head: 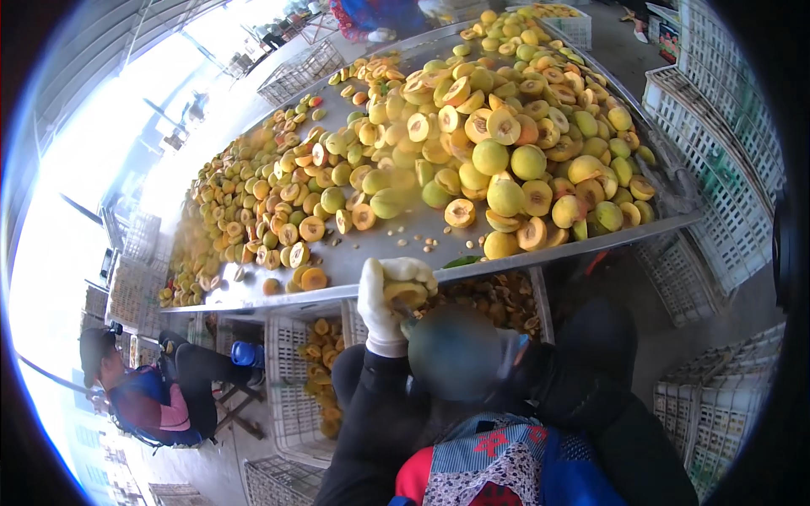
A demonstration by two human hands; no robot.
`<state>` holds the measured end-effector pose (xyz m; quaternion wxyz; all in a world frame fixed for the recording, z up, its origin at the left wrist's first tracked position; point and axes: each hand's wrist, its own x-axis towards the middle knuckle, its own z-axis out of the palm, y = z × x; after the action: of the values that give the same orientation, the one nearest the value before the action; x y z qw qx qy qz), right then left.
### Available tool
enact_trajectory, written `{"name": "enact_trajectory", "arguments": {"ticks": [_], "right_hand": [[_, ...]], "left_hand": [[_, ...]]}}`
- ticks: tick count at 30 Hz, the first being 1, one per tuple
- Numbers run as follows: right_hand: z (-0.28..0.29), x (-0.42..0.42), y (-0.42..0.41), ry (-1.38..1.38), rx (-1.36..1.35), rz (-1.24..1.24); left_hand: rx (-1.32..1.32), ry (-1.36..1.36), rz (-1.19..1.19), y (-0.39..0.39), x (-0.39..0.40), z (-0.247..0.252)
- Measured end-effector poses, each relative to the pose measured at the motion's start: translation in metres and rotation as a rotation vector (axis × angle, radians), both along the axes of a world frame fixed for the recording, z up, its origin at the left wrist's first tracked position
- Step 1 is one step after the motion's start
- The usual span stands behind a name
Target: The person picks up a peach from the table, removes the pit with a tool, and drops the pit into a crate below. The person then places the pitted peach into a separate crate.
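A white glove covers my left hand [386,303], its fingers closed around a cut yellow peach [406,295] at the front edge of the metal table [345,258]. Just below, a blurred round dark shape [452,354] covers the space between my hands. Behind it my right hand is mostly hidden, so its grip cannot be made out; the dark right sleeve [607,411] leads up to it. Many whole and halved peaches [506,196] are heaped on the table. Loose pits and a green leaf [461,261] lie near the front edge.
Beneath the table edge stand a white plastic crate [285,379] of peach halves and a container of brownish pieces [512,297]. Stacked crates [715,171] line the right. A seated person [152,398] is at left; another person [380,16] is across the table.
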<state>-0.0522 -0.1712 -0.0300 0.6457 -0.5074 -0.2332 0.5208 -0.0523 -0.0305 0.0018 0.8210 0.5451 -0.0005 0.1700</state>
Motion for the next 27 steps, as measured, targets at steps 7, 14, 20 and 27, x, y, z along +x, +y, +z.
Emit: {"name": "enact_trajectory", "arguments": {"ticks": [7,14,20,27], "right_hand": [[-0.021,0.003,-0.006,-0.872,0.100,-0.252],[-0.011,0.008,-0.035,-0.951,-0.568,-0.343],[-0.004,0.019,-0.042,-0.958,-0.545,-0.336],[0.001,0.025,-0.053,-0.948,-0.757,-0.214]], "left_hand": [[-0.305,0.079,0.098,0.045,-0.001,-0.007],[1.224,0.612,0.819,0.169,-0.057,0.018],[1.049,0.488,0.226,0.041,0.082,0.012],[1.567,0.411,0.046,-0.007,0.155,-0.047]]}}
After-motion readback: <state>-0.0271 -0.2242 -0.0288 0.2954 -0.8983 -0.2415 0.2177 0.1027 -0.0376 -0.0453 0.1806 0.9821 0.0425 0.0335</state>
